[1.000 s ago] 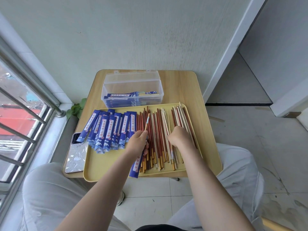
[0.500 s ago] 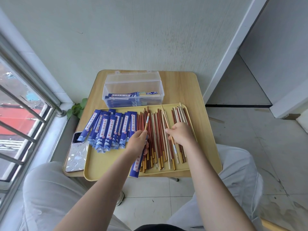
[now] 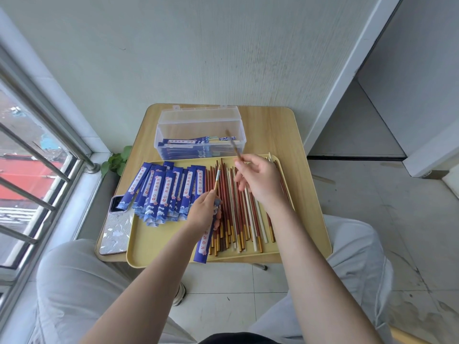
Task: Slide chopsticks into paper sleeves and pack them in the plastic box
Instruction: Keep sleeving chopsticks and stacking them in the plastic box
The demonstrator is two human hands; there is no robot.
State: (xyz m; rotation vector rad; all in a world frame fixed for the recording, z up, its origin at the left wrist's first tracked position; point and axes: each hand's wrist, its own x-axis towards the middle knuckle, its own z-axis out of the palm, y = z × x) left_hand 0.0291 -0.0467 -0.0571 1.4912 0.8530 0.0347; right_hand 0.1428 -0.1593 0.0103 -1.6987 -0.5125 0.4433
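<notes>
Blue paper sleeve (image 3: 206,238), white and red print, sits in the left hand (image 3: 204,214), fingers curled round it; one chopstick (image 3: 217,178) pokes out its top, pale band near the tip. Sleeve's lower end overhangs the tray's near rim. Right hand (image 3: 258,181) is lifted above the tray, thumb and fingertips pinching a second chopstick (image 3: 234,145), brown, blurred, tilted up and away so its far end crosses in front of the box.

Loose chopsticks (image 3: 238,207) lie roughly parallel on the right half of the yellow tray (image 3: 159,247): reddish-brown ones with gold ends, a few cream ones, thin straight rods. Empty sleeves (image 3: 164,192) fan out overlapping on the left half. The near left corner of the tray floor is bare yellow.

Clear plastic box (image 3: 200,135) stands just behind the tray, lid flipped back, with sleeved pairs lying flat inside, stacked low; upper part of the box is free.

Wooden worktop (image 3: 285,135) has rounded corners; the tray covers most of its width and overhangs the near edge. Bare strip to the right of the box. Phone (image 3: 116,227) in a patterned silver case lies at the left edge, partly under the tray's rim.

Wall behind, window bars on the left, tiled floor on the right.
</notes>
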